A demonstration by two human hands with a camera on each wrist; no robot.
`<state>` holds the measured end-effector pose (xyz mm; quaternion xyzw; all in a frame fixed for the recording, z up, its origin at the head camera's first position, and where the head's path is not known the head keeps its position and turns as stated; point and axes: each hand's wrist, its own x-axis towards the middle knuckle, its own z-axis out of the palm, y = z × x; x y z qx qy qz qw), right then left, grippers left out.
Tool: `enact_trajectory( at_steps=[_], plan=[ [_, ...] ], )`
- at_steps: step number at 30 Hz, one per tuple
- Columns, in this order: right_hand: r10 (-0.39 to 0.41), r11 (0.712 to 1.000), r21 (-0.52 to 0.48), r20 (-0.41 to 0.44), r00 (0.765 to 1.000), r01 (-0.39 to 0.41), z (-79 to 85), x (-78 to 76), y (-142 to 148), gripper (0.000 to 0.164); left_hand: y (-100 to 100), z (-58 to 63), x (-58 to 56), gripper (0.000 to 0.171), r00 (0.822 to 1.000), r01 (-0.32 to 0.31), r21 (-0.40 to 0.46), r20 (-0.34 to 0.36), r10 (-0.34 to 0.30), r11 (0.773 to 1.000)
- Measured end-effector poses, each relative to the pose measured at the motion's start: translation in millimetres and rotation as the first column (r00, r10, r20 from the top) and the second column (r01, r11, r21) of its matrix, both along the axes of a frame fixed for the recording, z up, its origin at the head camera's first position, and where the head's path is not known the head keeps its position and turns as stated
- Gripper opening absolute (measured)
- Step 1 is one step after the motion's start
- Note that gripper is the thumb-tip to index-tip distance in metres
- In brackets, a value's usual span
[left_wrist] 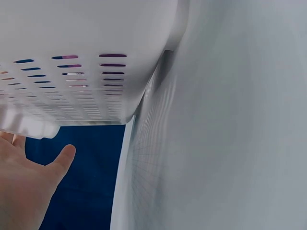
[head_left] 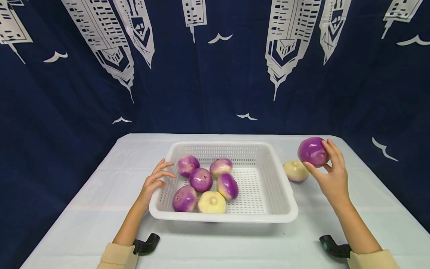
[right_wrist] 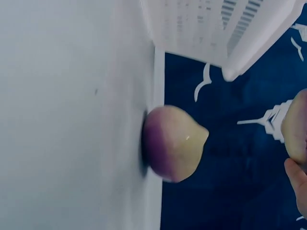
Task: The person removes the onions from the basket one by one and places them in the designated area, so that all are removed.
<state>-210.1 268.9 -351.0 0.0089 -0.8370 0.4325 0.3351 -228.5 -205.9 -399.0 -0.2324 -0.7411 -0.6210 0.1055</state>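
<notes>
My right hand grips a purple turnip between thumb and fingers, raised above the table right of the basket. In the right wrist view, that held turnip shows only partly at the right edge. A second turnip rests on the table just below it; the right wrist view shows its purple and cream sides. At the left rim of the white plastic basket, my left hand has its fingers loosely spread, holding nothing. Several turnips lie in the basket's left half, one pale side up.
The basket stands mid-table, its slotted wall close to the left wrist camera. A white cloth covers the table. Behind hangs a dark blue curtain with white building prints. Each wrist wears a black strap mount.
</notes>
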Motion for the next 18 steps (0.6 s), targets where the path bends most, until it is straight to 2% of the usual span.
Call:
enact_trajectory(
  at_steps=[4,7,11,18],
  plan=[
    [-0.048,0.998,-0.032,-0.026,0.999,0.047,-6.5,-3.8,7.8,0.074,0.3,-1.2,0.2,0.034,1.000,0.001,-0.002,0.003,-0.001,1.000],
    [-0.073,0.995,-0.065,-0.015,0.997,0.072,-12.0,-7.5,13.6,0.073,0.4,-2.2,0.7,0.036,1.000,0.004,0.000,0.002,-0.004,1.000],
    [-0.101,0.987,-0.117,0.055,0.993,0.107,-19.8,-12.6,21.7,0.071,0.6,-2.0,1.1,0.041,1.000,0.010,0.005,-0.009,-0.010,1.000],
    [-0.113,0.968,-0.201,0.182,0.977,0.150,-33.4,-19.8,39.4,0.071,-0.3,-0.8,0.0,0.038,1.000,0.008,0.005,-0.006,-0.008,1.000]
  ],
)
